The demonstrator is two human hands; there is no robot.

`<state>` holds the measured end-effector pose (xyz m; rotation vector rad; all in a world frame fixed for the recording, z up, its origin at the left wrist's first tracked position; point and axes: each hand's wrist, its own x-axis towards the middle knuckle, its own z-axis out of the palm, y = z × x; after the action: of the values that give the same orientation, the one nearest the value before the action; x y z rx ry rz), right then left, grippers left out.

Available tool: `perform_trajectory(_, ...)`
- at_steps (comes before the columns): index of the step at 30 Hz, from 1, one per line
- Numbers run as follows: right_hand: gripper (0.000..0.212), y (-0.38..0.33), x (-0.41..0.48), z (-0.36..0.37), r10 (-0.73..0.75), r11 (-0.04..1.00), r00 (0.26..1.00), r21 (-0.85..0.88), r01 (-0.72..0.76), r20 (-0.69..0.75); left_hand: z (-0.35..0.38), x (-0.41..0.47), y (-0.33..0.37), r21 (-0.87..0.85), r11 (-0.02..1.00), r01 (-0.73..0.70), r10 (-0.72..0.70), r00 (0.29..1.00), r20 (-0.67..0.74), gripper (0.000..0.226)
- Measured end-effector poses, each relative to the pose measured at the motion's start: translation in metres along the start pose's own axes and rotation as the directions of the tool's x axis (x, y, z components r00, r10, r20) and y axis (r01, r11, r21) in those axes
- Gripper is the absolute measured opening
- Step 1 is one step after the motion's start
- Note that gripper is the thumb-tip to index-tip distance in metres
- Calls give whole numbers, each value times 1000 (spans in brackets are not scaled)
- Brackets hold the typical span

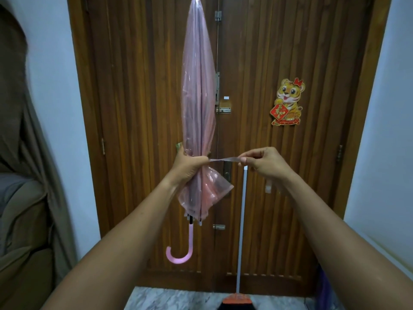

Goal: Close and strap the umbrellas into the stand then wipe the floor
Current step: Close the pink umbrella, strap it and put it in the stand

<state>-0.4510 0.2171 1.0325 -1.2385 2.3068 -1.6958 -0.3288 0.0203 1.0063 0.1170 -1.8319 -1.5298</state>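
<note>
One pink umbrella (197, 86) stood before the door (279, 52); our left grip (189, 167) clamped it; our right grip (264, 162) pinched its strap (223, 159).

Both arms reach forward, left hand (190, 168) gripping the umbrella (197, 97), right hand (266, 163) pinching its strap (223, 159) taut.

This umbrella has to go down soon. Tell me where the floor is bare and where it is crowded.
Bare marble floor shows by the door, left of the broom; a smaller patch lies right of it. The broom crowds the middle. The left hand grips the umbrella, the right hand pinches its strap.
</note>
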Motion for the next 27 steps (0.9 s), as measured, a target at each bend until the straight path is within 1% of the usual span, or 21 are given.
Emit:
perform_trajectory(1, 11, 2, 2, 0, 1, 1000, 1000, -5, -1, -13, -1, -2, 2, 26, 1000, 2, -3, 1000, 12, 57)
perform_trajectory(3, 7, 8, 7, 2, 11, 1000, 996, 7, -10, -92, -4, -7, 5, 34, 999, -3, 2, 999, 39, 40)
perform_trajectory(6, 8, 17, 15, 8, 55, 998, 977, 35, -49, -207, -6, -13, 9, -123, 990, 66, -45, 984, 170, 22)
perform_trajectory(8, 9, 23, 19, 15, 84, 996, 974, 53, -74, -211, -3, -17, 15, -176, 978, 112, -63, 963, 263, 20)
perform_trajectory(10, 13, 26, 21, 22, 108, 993, 975, 74, -95, -195, 2, -18, 21, -188, 976, 114, -46, 943, 331, 18)
perform_trajectory(13, 27, 27, 19, 33, 124, 991, 977, 80, -111, -171, 10, -20, 30, -210, 972, 103, -21, 932, 362, 17)
perform_trajectory(15, 38, 24, 17, 39, 133, 989, 980, 87, -121, -146, 11, -19, 32, -230, 966, 121, -28, 927, 374, 20)
perform_trajectory(16, 38, 23, 17, 41, 128, 989, 981, 98, -114, -147, 11, -19, 32, -227, 965, 132, -40, 929, 369, 23)
perform_trajectory(18, 28, 20, 15, 41, 93, 988, 984, 138, -72, -152, 8, -17, 30, -208, 969, 136, -57, 937, 345, 27)
perform_trajectory(20, 15, 12, 11, 37, 39, 983, 996, 185, -23, -84, 7, -17, 28, -200, 969, 144, -72, 941, 330, 30)
perform_trajectory(21, 14, 9, 10, 35, 12, 983, 1000, 185, -8, -20, 7, -17, 28, -198, 970, 144, -73, 942, 327, 31)
perform_trajectory(23, 25, 5, 9, 30, -23, 988, 991, 156, 3, 131, 7, -16, 26, -204, 968, 144, -73, 945, 319, 31)
perform_trajectory(25, 37, 5, 9, 27, -11, 987, 963, 155, -33, 270, 7, -14, 25, -218, 966, 141, -66, 945, 320, 31)
perform_trajectory(27, 35, 6, 6, 27, 13, 967, 938, 234, -101, 347, 7, -13, 26, -227, 963, 145, -57, 934, 352, 32)
